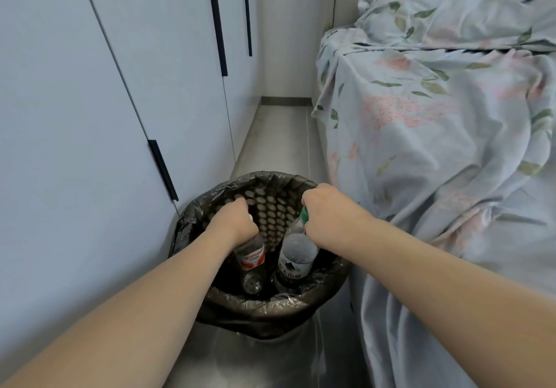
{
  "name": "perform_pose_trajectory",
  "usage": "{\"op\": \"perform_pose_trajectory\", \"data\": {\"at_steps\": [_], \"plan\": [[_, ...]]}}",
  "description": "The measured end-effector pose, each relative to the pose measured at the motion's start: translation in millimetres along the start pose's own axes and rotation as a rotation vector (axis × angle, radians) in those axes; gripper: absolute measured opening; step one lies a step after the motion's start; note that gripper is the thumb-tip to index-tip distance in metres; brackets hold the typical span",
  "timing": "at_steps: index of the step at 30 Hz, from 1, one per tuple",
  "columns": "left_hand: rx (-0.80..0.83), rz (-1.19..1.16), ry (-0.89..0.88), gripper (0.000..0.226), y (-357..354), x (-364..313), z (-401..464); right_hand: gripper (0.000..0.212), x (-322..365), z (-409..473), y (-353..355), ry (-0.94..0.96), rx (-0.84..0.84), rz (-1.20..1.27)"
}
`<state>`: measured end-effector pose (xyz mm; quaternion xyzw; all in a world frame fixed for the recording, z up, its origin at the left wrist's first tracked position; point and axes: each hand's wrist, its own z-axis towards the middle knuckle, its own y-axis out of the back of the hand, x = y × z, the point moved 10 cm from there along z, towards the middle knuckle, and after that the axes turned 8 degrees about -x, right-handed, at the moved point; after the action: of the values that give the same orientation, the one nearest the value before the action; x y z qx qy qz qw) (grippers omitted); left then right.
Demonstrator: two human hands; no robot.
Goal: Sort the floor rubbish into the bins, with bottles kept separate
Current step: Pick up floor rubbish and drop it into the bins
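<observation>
Between wardrobe (90,87) and bed (436,147), lined bin (270,312), 2 gripped bottles (296,255)

The bin bag (261,306) is thin, shiny, crinkly black plastic. Both bottles (296,255) (251,260) are clear plastic with glossy labels; one cap (304,214) looks like green plastic. The bedsheet (436,123) is soft, matt cloth. The cupboard doors (75,102) are smooth. The floor (270,363) shines.

Left hand (236,220) and right hand (326,207) each grip a bottle's neck inside the lined bin (270,309).
</observation>
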<state>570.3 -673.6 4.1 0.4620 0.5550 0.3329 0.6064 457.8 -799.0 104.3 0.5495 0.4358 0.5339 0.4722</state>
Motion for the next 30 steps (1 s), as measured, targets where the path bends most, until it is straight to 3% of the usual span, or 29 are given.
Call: {"op": "perform_pose_trajectory", "data": {"at_steps": [4, 7, 13, 16, 19, 23, 26, 30], "plan": [[-0.164, 0.026, -0.254, 0.049, 27.8, -35.4, -22.5, 0.011, -9.0, 4.0, 6.1, -0.063, -0.022, 0.041], [0.006, -0.149, -0.361, 0.061, 15.3, -54.9, -44.2, 0.007, -13.0, 3.3, 12.3, -0.088, -0.027, 0.034], [0.294, -0.418, -0.313, 0.078, -16.3, -68.4, -59.3, 0.007, -11.3, 1.2, 15.6, -0.105, -0.009, 0.048], [0.302, -0.461, -0.31, 0.081, -26.2, -71.9, -57.2, 0.007, -12.1, 0.4, 15.7, -0.119, 0.008, 0.049], [0.253, -0.409, -0.319, 0.068, -26.2, -76.5, -55.5, 0.016, -12.5, -0.3, 15.3, -0.113, 0.017, 0.036], [0.234, -0.33, -0.287, 0.058, -33.1, -71.4, -45.9, 0.003, -12.7, -2.5, 17.4, -0.124, 0.018, 0.018], [0.257, -0.268, -0.211, 0.06, -44.0, -61.2, -34.9, 0.03, -17.7, -4.5, 12.7, -0.151, 0.04, -0.005], [0.335, -0.238, -0.1, 0.068, -60.8, -55.9, -24.2, 0.043, -26.2, -6.0, 2.2, -0.199, 0.091, -0.061]]}}
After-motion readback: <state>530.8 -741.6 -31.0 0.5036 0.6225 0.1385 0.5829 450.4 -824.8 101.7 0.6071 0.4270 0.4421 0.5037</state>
